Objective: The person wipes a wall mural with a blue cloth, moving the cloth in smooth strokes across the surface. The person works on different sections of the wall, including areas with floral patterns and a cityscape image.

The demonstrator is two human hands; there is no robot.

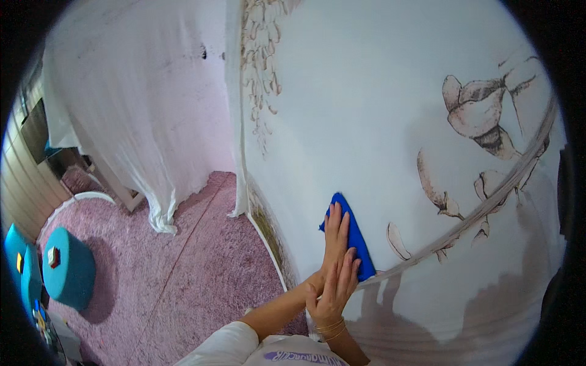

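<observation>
A folded-looking blue cloth (359, 247) lies flat against a pale mural wall covering (348, 119) printed with brown flowers and a branch. My left hand (336, 233) presses it there with outstretched fingers, near its upper end. Lower down, my right hand (332, 293) crosses close to my left wrist, its fingertips on the cloth's lower left edge. Thin bracelets (332, 327) circle my right wrist. Whatever may be inside the cloth is hidden. The printed branch (458, 231) runs up to the right from the cloth's lower end.
White sheeting (123, 91) hangs left of the mural, its gathered end reaching the pink carpet (219, 261). A turquoise pouf (68, 270) bears a small box (54, 257). More turquoise seating (28, 274) and assorted items (43, 325) stand at far left. My shadow falls on the lower right wall.
</observation>
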